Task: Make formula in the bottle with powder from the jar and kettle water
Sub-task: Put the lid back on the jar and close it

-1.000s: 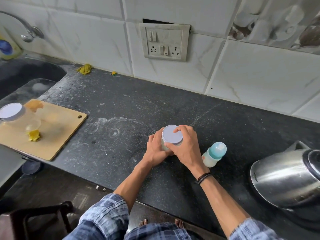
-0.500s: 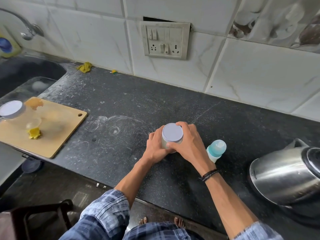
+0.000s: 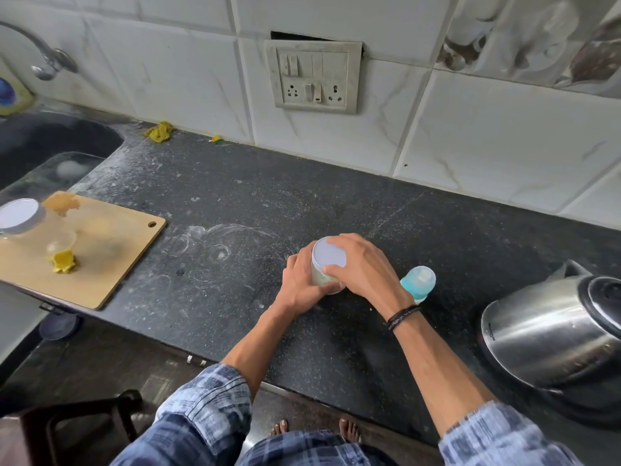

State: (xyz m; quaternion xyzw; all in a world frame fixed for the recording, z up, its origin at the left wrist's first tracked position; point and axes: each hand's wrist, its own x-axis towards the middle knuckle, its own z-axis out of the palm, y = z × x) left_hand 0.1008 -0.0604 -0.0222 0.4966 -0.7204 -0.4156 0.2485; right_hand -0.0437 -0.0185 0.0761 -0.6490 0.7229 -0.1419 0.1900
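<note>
A small clear jar (image 3: 319, 277) with a pale lilac lid (image 3: 328, 252) stands upright on the dark counter (image 3: 235, 203) near its middle. My left hand (image 3: 300, 284) wraps the jar's body from the left. My right hand (image 3: 364, 269) grips the lid's rim from the right, fingers over its far and near edges. Just right of my right wrist stands the baby bottle (image 3: 418, 283) with a teal cap, partly hidden by that hand. The steel kettle (image 3: 551, 334) sits at the counter's right end.
A wooden cutting board (image 3: 100, 264) at the left carries a second lidded jar (image 3: 20, 216), a small glass bowl and a yellow scrap. The sink (image 3: 50, 146) and tap lie beyond it. A socket panel (image 3: 314, 77) is on the tiled wall.
My hands have stayed on the jar. My right hand's fingers have shifted round the lid's rim, and the view has drifted slightly.
</note>
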